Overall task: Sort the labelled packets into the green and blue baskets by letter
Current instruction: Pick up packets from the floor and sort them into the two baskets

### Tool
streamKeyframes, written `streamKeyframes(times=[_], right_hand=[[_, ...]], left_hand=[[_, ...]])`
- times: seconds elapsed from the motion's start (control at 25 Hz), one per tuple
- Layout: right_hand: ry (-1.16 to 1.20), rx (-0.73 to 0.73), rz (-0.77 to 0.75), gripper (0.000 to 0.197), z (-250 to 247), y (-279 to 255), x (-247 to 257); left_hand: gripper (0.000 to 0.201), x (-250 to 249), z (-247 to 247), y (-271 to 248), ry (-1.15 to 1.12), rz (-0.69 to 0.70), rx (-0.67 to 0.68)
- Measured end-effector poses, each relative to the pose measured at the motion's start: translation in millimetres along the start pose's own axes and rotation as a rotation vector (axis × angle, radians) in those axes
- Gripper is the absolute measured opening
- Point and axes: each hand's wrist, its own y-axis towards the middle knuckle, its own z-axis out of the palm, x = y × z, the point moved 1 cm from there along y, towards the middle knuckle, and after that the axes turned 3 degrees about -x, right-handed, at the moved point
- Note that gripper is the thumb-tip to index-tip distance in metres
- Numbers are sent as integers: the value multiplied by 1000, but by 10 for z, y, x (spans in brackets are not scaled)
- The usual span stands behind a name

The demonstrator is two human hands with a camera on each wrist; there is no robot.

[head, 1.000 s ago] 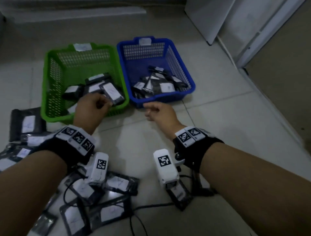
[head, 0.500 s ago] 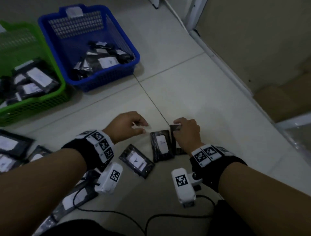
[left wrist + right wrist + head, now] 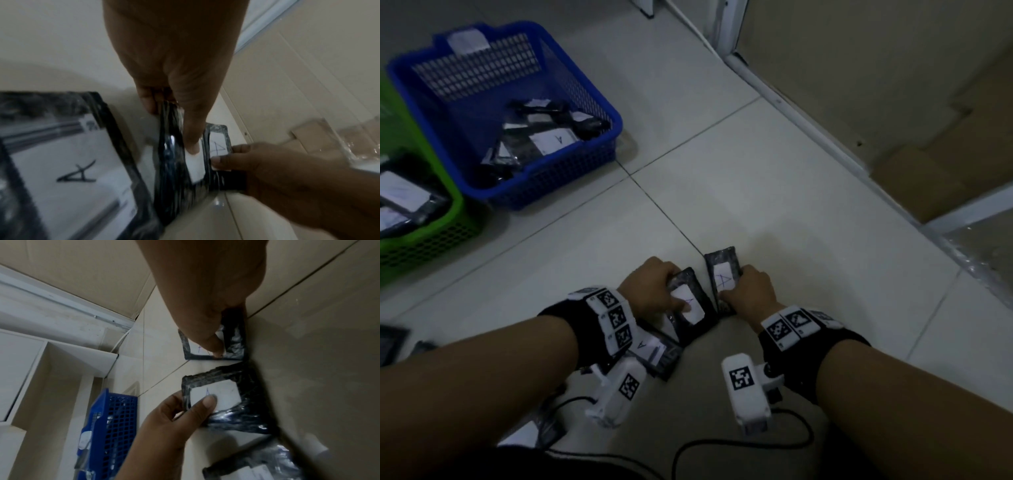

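Floor [image 3: 774, 192]: pale glossy square tiles with thin dark grout lines; everything here lies on it.
Blue basket [image 3: 582, 99]: rectangular plastic with lattice walls, a white tag on its far rim, a loose heap of dark packets inside, one showing a white label marked A.
Green basket [image 3: 457, 209]: same lattice plastic, just left of the blue one, cut by the frame edge, also holding dark packets with white labels.
Left hand [image 3: 650, 291]: fingers curled round the edge of a packet, thumb pressed on its white label.
Right hand [image 3: 748, 293]: pinches the second packet, thumb on the label, fingers under its far edge.
Left packet [image 3: 690, 305]: flat black rectangle in crinkled shiny film, label marked A, near the second packet.
Right packet [image 3: 722, 279]: same black crinkled film, label marked A, partly raised off the floor.
Third packet [image 3: 654, 349]: flat on the tiles beside the left wrist, label A.
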Motion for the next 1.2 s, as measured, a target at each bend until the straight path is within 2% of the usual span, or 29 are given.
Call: streamKeyframes(times=[0.08,0.16,0.2,0.32,0.4,0.48,0.56,0.6,0.68,0.72,0.84,0.92,1.04,1.08,1.2], right_hand=[[47,64,-88,32,7,78,138],[167,58,-140,29,19,131,380],[232,51,-162,26,16,138,545],[411,96,-228,4,-42,132,1130],[492,135,-303,11,-107,169,1568],[544,139,-397,28,-143,235,2010],[615,134,-426,38,-123,361,2346],[642,137,-426,37,-97,401,2509],[668,133,-422,22,-24,485,2733],[712,144,-407,17,6,498,2807],[916,200,-298,28,109,509,2911],[970,221,-261,24,198,575,2917],[898,270,-279,42,260,599,2908],[865,255,-298,41,269,594,2896],[830,226,-322,33,257,490,2804]], left_hand=[[31,76,-172,-33,-108,-42,46],[23,250,-433,-100,-234,-111,38],[23,368,-601,-142,-305,-139,-11],[26,664,-1132,-330,-602,-193,-317],[30,853,-1447,-448,-768,-168,-544],[35,1041,-1703,-544,-803,-100,-750],[32,1224,-1842,-563,-784,-102,-899],[28,1323,-1887,-564,-769,-142,-980],[14,1438,-1910,-541,-715,-235,-1104],[10,1480,-1903,-513,-699,-267,-1122],[28,1566,-1890,-446,-648,-314,-1067],[41,1587,-1911,-423,-660,-283,-1015],[51,1579,-1944,-408,-403,-366,-969],[50,1562,-1954,-416,-297,-395,-976],[49,1484,-2006,-394,-39,-360,-994]])
